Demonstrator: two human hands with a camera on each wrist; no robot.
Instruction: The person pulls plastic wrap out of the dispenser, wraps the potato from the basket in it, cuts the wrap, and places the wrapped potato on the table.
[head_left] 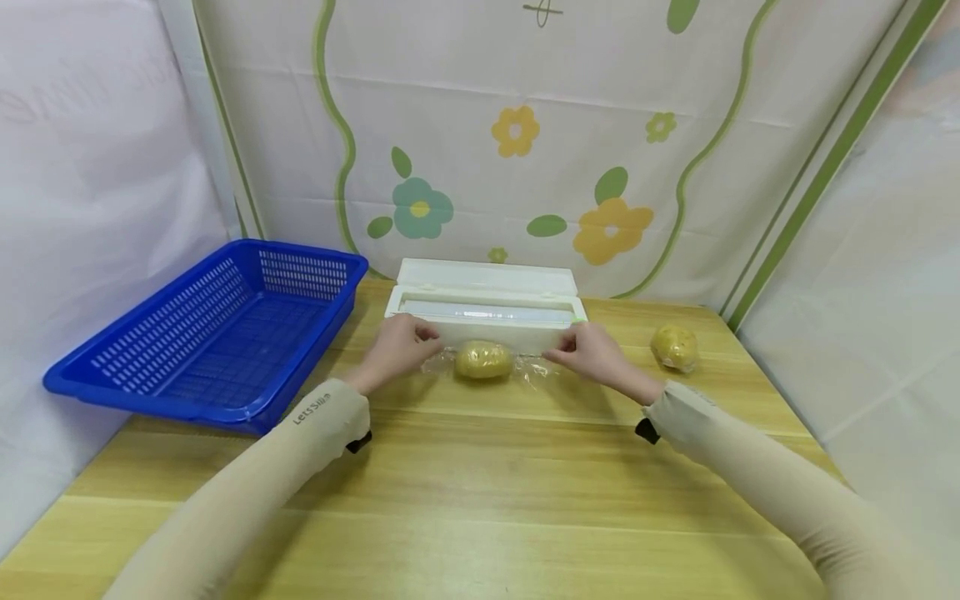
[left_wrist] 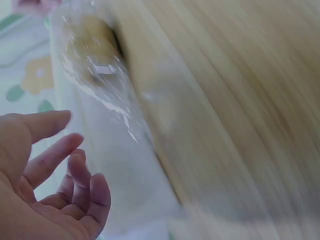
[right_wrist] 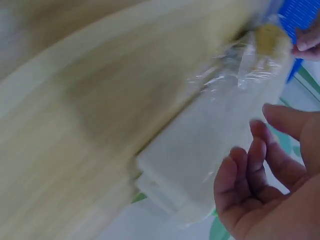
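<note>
A potato [head_left: 483, 361] wrapped in clear cling film lies on the table against the front of a white cling film dispenser [head_left: 498, 335]. Loose film [head_left: 536, 368] spreads out at both of its ends. My left hand [head_left: 396, 348] is just left of the potato; in the left wrist view its thumb and fingers are apart with nothing between them. To the right of the potato is my right hand [head_left: 596, 354]. The right wrist view shows the fingers [right_wrist: 257, 150] loosely bent, a gap to the thumb, and the film [right_wrist: 222, 75] away from them.
The dispenser's lid [head_left: 487, 275] stands raised, with a film roll [head_left: 487, 312] inside. A blue plastic basket [head_left: 300, 354] sits at the left. Another potato [head_left: 675, 347], seemingly wrapped too, lies at the right. A patterned cloth [head_left: 465, 108] hangs behind the wooden table [head_left: 480, 500].
</note>
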